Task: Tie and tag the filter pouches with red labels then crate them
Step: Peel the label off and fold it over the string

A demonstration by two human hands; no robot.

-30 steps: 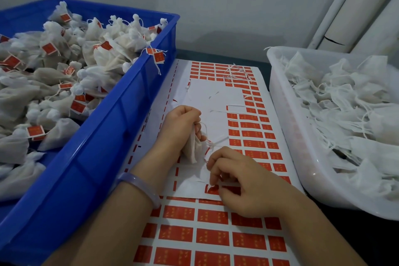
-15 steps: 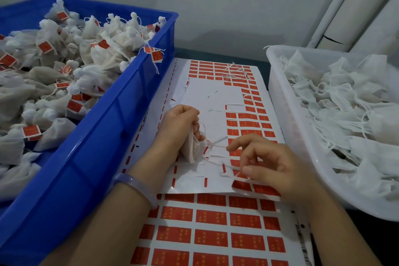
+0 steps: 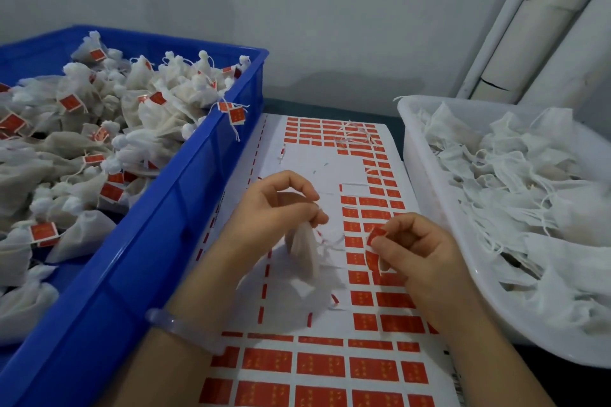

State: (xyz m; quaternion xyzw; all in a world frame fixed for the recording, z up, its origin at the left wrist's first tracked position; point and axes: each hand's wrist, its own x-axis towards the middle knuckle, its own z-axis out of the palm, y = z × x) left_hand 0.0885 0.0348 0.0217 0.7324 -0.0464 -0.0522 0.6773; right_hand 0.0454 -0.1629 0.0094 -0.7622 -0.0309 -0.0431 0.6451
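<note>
My left hand (image 3: pixel 274 208) holds a white filter pouch (image 3: pixel 305 253) by its gathered top, so the pouch hangs down above the label sheet (image 3: pixel 330 168). Thin white strings trail from the pouch toward my right hand (image 3: pixel 418 249). That hand pinches a peeled red label (image 3: pixel 375 236) between thumb and fingers, just right of the pouch. The sheet lies flat in the middle, its upper centre stripped white, with rows of red labels around. A second sheet of red labels (image 3: pixel 320 370) lies nearer me.
A blue crate (image 3: pixel 158 231) at the left is heaped with tied, red-tagged pouches. A white tub (image 3: pixel 426 175) at the right holds several untied white pouches. A grey wall and white pipes (image 3: pixel 529 20) stand behind. A pale bangle (image 3: pixel 185 329) circles my left wrist.
My right hand rose off the sheet with a red label peeled free. My left hand lifted the pouch clear of the sheet. The view tilted up.
</note>
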